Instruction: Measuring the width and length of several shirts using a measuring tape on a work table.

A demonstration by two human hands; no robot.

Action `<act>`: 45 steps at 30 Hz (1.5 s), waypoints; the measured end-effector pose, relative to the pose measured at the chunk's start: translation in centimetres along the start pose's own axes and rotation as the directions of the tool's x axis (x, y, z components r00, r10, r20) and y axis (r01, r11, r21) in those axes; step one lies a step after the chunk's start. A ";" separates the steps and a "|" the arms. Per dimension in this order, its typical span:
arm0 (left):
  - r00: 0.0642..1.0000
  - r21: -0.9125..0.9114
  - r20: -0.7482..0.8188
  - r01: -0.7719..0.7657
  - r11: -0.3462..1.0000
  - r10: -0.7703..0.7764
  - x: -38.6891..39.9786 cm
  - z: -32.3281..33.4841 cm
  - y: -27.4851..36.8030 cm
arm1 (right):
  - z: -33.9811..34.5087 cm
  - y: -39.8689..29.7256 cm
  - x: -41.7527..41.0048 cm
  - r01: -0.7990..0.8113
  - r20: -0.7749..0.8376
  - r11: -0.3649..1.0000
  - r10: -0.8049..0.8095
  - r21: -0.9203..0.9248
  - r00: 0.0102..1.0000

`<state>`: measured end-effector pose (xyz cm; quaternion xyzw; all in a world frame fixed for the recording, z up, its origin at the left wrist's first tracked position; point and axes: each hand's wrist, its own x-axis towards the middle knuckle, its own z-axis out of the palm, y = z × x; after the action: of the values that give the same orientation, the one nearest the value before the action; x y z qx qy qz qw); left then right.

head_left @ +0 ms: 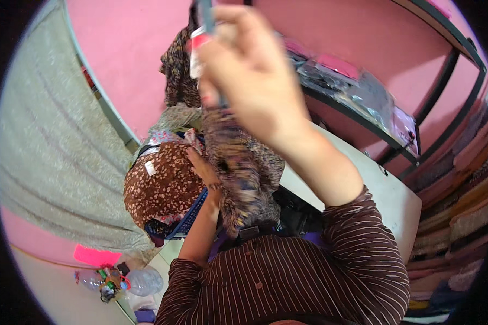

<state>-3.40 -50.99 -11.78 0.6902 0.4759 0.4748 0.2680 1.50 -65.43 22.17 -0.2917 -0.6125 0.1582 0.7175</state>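
My right hand (252, 65), blurred and raised close to the camera, has its fingers closed around a dark grey-blue item at the top, too blurred to name. By its fingers is a white and red tag (196, 53). A dark garment with a yellowish and purple pattern (244, 174) hangs below this hand, in front of my body. My left hand (203, 166) lies with fingers spread beside that garment, at the edge of a brown floral cloth (166, 174). This cloth bears a small white label (150, 167) and lies heaped on a blue plastic basket (191, 213).
A white table (390, 207) stands at the right. Behind it, a dark metal shelf (349, 107) holds plastic-wrapped goods (361, 93). Stacked fabrics (455, 219) fill the far right. A pale curtain (65, 142) hangs left; clear plastic bottles (144, 281) stand lower left.
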 end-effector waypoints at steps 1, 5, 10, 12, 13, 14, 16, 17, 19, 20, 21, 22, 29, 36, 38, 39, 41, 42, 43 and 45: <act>0.990 0.142 -0.143 0.010 0.990 0.010 2.0 -1.0 -1.3 | -0.5 -0.9 0.2 0.068 0.033 0.997 -0.070 0.045 0.997; 0.947 0.195 -0.317 0.125 0.973 -0.058 5.5 -3.2 -2.4 | -6.1 -7.4 0.6 -0.050 0.211 0.988 0.017 0.149 0.977; 0.960 0.277 -0.262 0.175 0.945 -0.100 8.6 -0.8 -4.9 | -10.4 -7.3 2.0 0.080 0.094 0.984 -0.095 0.157 0.991; 0.989 0.128 -0.032 0.150 0.980 -0.147 9.1 2.3 -4.4 | -13.9 -8.1 2.9 0.066 0.188 0.989 -0.090 0.130 0.978; 0.995 0.221 0.074 -0.075 0.972 0.060 8.8 3.7 -4.0 | -15.9 -8.3 3.5 0.043 0.210 0.991 -0.069 0.124 0.975; 0.972 0.212 0.224 -0.125 0.969 0.076 8.8 4.1 -3.6 | -16.8 -7.9 4.0 0.045 0.163 0.991 -0.065 0.124 0.984; 0.790 0.171 0.610 -0.064 0.983 -0.055 10.8 5.8 -5.0 | -20.8 -6.1 5.6 -0.008 0.163 0.977 -0.028 0.215 0.986; 0.773 0.202 0.634 -0.159 0.966 -0.005 11.0 6.4 -5.8 | -23.5 -5.1 6.8 -0.046 0.285 0.983 -0.006 0.175 0.959; 0.843 -0.068 0.506 -0.175 0.982 0.186 13.7 5.6 -8.8 | -25.3 -2.0 8.0 -0.031 0.122 0.991 0.015 0.132 0.992; 0.838 -0.014 0.526 -0.165 0.986 0.148 15.1 3.0 -8.6 | -27.0 0.2 8.9 -0.028 -0.067 0.997 0.033 0.074 0.997; 0.848 0.093 0.513 -0.210 0.973 0.134 17.3 0.0 -7.0 | -30.9 2.5 9.8 -0.024 -0.073 0.998 0.028 0.058 0.997; 0.897 0.128 0.436 -0.138 0.982 0.069 18.9 -2.6 -9.6 | -35.7 6.1 10.4 -0.105 0.177 0.992 0.090 0.076 0.980; 0.990 0.506 -0.121 -0.005 0.862 0.077 34.9 -19.7 -3.6 | -25.7 28.9 11.4 -0.396 -0.270 0.908 0.351 -0.135 0.897; 0.928 0.954 -0.287 0.253 0.163 0.239 45.9 -16.9 -6.2 | -25.7 53.5 4.6 -0.662 -0.260 0.723 0.690 0.198 0.676; 0.942 0.935 -0.335 0.329 0.132 0.024 48.8 -20.2 -13.3 | -24.2 58.4 3.0 -0.720 -0.266 0.614 0.789 0.324 0.553; 0.926 0.897 -0.336 0.370 0.241 -0.170 49.7 -21.4 -16.1 | -23.7 60.9 2.5 -0.713 -0.245 0.569 0.822 0.410 0.515; 0.920 0.754 -0.242 0.378 0.538 -0.307 51.9 -20.2 -18.1 | -24.2 64.9 2.5 -0.705 -0.232 0.516 0.854 0.487 0.465; 0.948 0.633 -0.203 0.318 0.706 -0.245 53.4 -19.1 -18.3 | -24.7 66.8 2.8 -0.728 -0.267 0.476 0.880 0.493 0.394; 0.955 0.528 -0.292 0.212 0.823 -0.059 55.0 -15.1 -16.7 | -26.0 68.7 3.0 -0.746 -0.326 0.442 0.893 0.499 0.311; 0.932 0.407 -0.262 -0.129 0.904 0.251 56.2 -13.9 -18.2 | -26.8 72.5 4.0 -0.759 -0.304 0.448 0.891 0.473 0.336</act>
<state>-17.95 6.47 1.36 0.6901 0.5248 0.4983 0.0023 37.74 -12.58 -21.22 -0.5014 -0.1349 0.4925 0.6985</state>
